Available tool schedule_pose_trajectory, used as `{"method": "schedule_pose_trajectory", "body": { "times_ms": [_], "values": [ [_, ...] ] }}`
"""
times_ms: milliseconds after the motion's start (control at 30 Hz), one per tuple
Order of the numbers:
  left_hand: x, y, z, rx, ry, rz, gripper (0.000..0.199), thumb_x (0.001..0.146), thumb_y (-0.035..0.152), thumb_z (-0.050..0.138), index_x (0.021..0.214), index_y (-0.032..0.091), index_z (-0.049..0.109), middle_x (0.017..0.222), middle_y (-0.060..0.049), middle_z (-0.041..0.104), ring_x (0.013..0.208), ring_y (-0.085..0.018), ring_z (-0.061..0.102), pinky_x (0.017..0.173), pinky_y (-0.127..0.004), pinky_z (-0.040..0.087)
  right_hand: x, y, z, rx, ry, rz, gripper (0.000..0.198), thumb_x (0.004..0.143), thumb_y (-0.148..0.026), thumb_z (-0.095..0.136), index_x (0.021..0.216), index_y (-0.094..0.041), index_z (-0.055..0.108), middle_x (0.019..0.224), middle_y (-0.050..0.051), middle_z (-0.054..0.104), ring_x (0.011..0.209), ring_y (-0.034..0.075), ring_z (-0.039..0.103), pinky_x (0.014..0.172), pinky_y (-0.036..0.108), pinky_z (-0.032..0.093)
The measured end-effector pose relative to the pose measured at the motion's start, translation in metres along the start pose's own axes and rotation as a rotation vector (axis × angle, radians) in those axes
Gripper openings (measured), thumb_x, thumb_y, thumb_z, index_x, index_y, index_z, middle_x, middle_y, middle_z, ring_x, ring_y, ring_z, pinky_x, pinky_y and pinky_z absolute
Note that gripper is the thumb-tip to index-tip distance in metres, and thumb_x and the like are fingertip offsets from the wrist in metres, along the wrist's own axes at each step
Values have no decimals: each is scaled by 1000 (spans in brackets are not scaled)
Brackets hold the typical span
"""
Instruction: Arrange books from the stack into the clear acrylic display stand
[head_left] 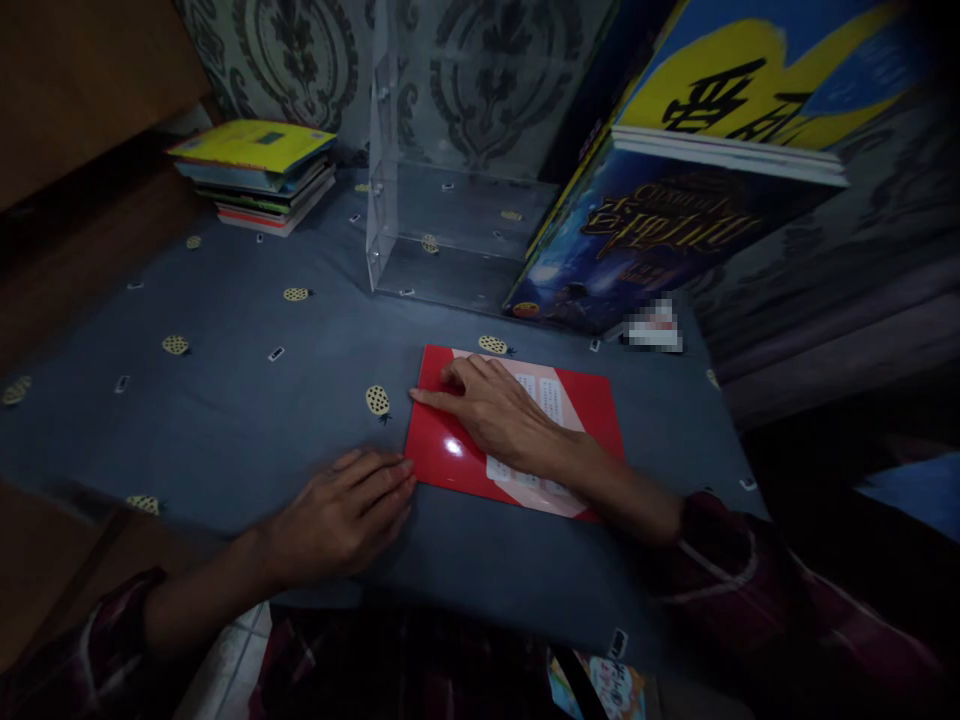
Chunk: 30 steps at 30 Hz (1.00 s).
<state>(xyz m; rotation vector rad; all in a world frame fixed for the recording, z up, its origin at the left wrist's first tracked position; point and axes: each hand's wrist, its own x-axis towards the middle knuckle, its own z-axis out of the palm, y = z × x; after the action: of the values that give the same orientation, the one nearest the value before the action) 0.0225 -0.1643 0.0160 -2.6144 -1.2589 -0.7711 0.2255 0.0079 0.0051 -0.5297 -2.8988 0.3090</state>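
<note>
My right hand [510, 415] lay over a red booklet [450, 475], palm down, its thumb stretched out to the booklet's left edge and its fingers bent, thumb and forefinger apart. My left hand [349, 515] rested on the table [232, 410], fingers together and loosely curved, the tips at the booklet's near left corner; I could not tell whether they pinched it. The booklet lay flat in front of me, near the table's front edge, its cover marked with pink and white text panels. Both my arms wore dark plaid sleeves [720, 550]. The table was grey-blue, printed with small yellow pineapples. Beyond the booklet stood a clear plastic stand [382, 200], with a dark blue book [592, 240] and a yellow-and-blue book [690, 95] upright at its right end. Far left sat a stack of books [255, 185], yellow on top, before a patterned wall [300, 60].
</note>
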Motion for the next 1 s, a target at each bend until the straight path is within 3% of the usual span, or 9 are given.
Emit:
{"method": "schedule_pose_trajectory", "body": {
  "times_ms": [367, 500, 567, 633, 767, 1000],
  "values": [
    [-4, 0, 3, 11, 10, 0, 21, 97, 13, 58, 115, 9, 68, 109, -10, 79, 103, -23, 71, 90, -38, 60, 19, 36, 2, 78, 86, 120, 43, 109, -24, 33, 137, -34, 64, 108, 7, 53, 97, 25, 47, 90, 41, 41],
    [9, 3, 5, 74, -45, 42, 11, 100, 14, 58, 98, 13, 69, 96, -8, 75, 104, -23, 70, 99, -39, 56, 22, 39, 8, 48, 94, 143, 40, 110, -27, 35, 131, -33, 68, 109, 8, 53, 99, 26, 46, 88, 41, 41],
    [20, 3, 8, 122, -111, 76, 16, 102, 16, 56, 91, 15, 67, 91, -7, 73, 99, -23, 70, 102, -42, 53, 23, 39, 9, 32, 90, 157, 39, 109, -26, 35, 129, -32, 69, 110, 8, 54, 99, 26, 47, 88, 41, 42],
    [30, 2, 14, 167, -200, 96, 18, 105, 22, 53, 101, 14, 68, 102, -11, 74, 101, -25, 70, 101, -45, 53, 22, 39, 10, 28, 96, 150, 39, 108, -22, 37, 130, -30, 68, 113, 9, 56, 100, 26, 48, 90, 41, 43],
    [37, -6, 29, 210, -318, 79, 39, 109, 35, 43, 139, 17, 59, 140, -17, 65, 129, -33, 61, 106, -53, 48, 10, 43, 6, 24, 157, 135, 39, 106, -17, 41, 135, -25, 64, 120, 11, 57, 109, 25, 49, 98, 42, 46],
    [29, -17, 35, 266, -311, 133, 42, 106, 23, 49, 146, 18, 55, 143, -19, 64, 134, -35, 59, 116, -60, 38, -45, 52, -7, 6, 247, 270, 37, 106, -25, 42, 131, -19, 69, 114, 14, 62, 105, 28, 54, 95, 47, 49]
  ]
}}
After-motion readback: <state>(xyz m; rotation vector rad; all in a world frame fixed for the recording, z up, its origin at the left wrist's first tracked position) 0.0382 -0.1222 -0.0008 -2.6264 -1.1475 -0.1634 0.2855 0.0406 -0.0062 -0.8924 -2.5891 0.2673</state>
